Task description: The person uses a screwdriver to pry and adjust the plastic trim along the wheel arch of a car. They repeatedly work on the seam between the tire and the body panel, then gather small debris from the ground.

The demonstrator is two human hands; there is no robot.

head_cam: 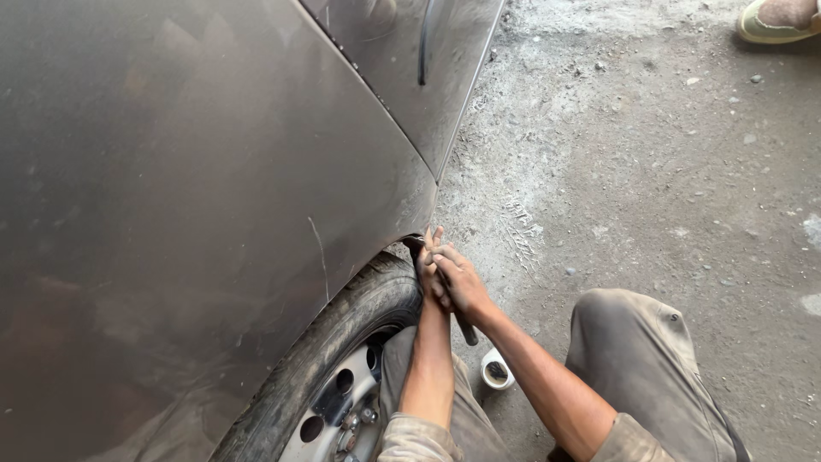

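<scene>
I crouch beside a dusty grey car at its wheel. Both my hands grip a dark metal bar whose upper end sits at the edge of the wheel arch, just above the tyre. My left hand wraps the bar nearest the tyre. Overlapping it from the outside is my right hand, fingers closed round the same bar. The bar's lower end sticks out below my hands. Its upper tip is partly hidden by my fingers.
The steel wheel rim shows holes and several lug nuts. A small white cup stands on the gritty concrete floor between my knees. Another person's shoe is at the top right.
</scene>
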